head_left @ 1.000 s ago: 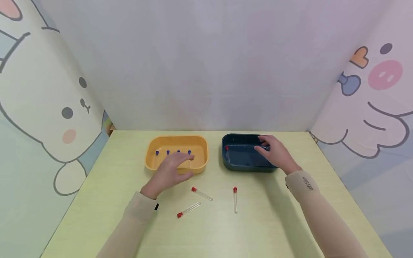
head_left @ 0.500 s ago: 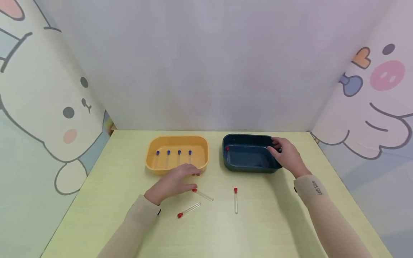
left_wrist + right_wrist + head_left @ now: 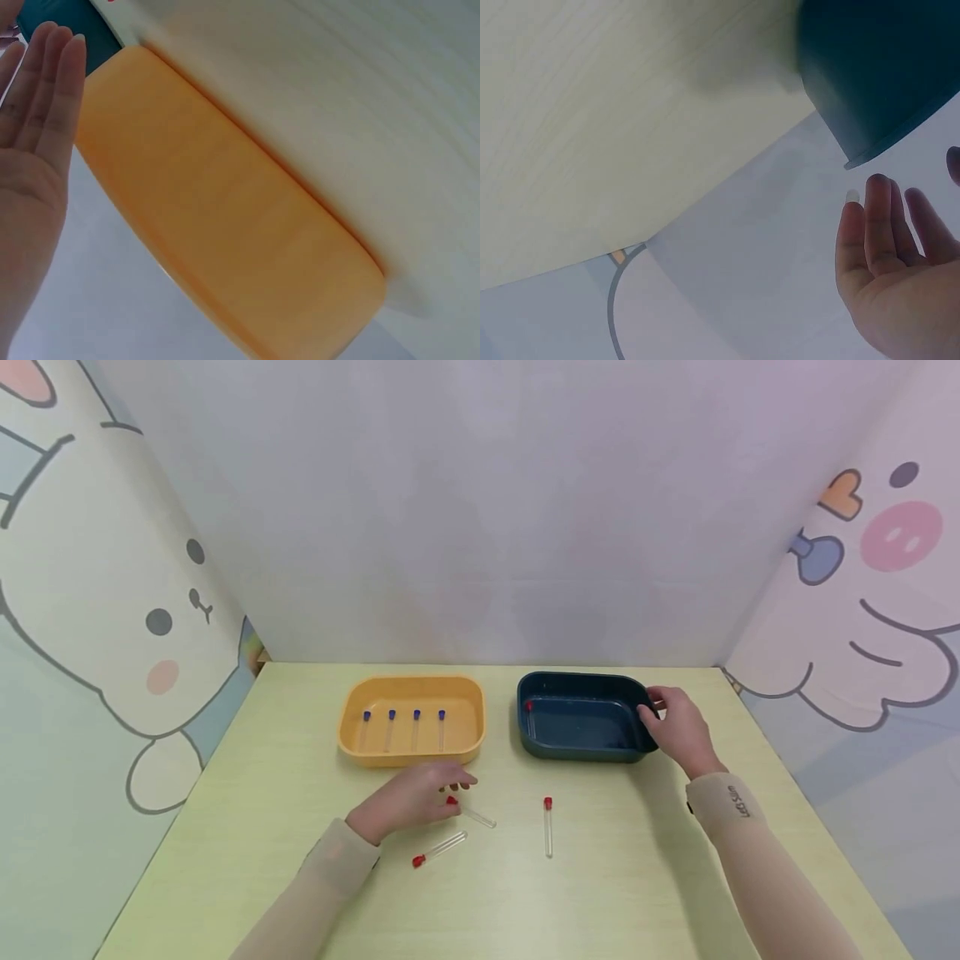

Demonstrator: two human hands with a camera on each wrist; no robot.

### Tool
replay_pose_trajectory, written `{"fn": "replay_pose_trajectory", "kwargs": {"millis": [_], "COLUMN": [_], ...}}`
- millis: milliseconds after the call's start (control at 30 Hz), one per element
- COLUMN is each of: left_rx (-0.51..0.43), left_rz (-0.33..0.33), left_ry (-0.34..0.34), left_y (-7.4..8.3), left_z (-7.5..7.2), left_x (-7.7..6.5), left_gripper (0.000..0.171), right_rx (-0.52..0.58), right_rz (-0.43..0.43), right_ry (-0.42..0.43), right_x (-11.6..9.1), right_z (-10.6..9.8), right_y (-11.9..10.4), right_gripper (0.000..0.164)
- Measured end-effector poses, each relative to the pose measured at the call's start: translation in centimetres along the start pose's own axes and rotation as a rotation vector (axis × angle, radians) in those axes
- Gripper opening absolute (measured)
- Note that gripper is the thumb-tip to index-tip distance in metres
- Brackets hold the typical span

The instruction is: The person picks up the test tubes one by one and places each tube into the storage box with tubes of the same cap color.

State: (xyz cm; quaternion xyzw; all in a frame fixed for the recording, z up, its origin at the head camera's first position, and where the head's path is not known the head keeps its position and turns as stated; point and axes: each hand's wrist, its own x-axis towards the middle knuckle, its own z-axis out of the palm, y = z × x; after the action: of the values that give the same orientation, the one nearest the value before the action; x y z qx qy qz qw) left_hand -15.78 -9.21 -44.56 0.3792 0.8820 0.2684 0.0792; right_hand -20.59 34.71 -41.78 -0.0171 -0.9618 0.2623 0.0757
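My left hand hovers in front of the yellow tray, its thumb and fingers spread around the red cap of a test tube lying on the table. Straight fingers of this hand show in the left wrist view. Nearer to me lies a second red-capped test tube; another one lies farther right. Fingers and thumb of my right hand are at the right end of the dark blue tray. From the right wrist, its fingers look extended just off the tray's rim. One red-capped tube is inside that tray.
The yellow tray holds several blue-capped test tubes in a row. Both trays stand toward the back of the pale wooden table. A grey-white backdrop rises behind, with cartoon-printed panels on both sides.
My left hand has come down from over the yellow tray toward the red-capped tube in front of it. My right hand has moved right from above the blue tray to its right end.
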Motion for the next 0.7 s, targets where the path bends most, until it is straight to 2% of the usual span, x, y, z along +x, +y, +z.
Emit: {"fn": "replay_pose_trajectory", "kwargs": {"millis": [267,433,567,700], "left_rx": [0.014,0.060,0.089,0.099], "left_rz": [-0.003,0.002,0.003,-0.023], "left_ry": [-0.021,-0.045,-0.054,-0.077], "left_y": [-0.2,-0.4,-0.7,-0.9], "left_z": [0.4,0.9,1.3,1.6], "left_x": [0.2,0.5,0.5,0.5], "left_gripper": [0.034,0.029,0.023,0.021], "right_rx": [-0.024,-0.039,-0.043,-0.025], "right_rz": [0.014,0.035,0.052,0.069], "right_ry": [0.020,0.010,-0.020,-0.053], "right_x": [0.0,-0.1,-0.1,-0.1], "right_z": [0.2,0.5,0.7,0.7], "right_y": [0.7,1.2,1.7,2.2], "right_gripper": [0.044,0.046,0.048,0.048]}}
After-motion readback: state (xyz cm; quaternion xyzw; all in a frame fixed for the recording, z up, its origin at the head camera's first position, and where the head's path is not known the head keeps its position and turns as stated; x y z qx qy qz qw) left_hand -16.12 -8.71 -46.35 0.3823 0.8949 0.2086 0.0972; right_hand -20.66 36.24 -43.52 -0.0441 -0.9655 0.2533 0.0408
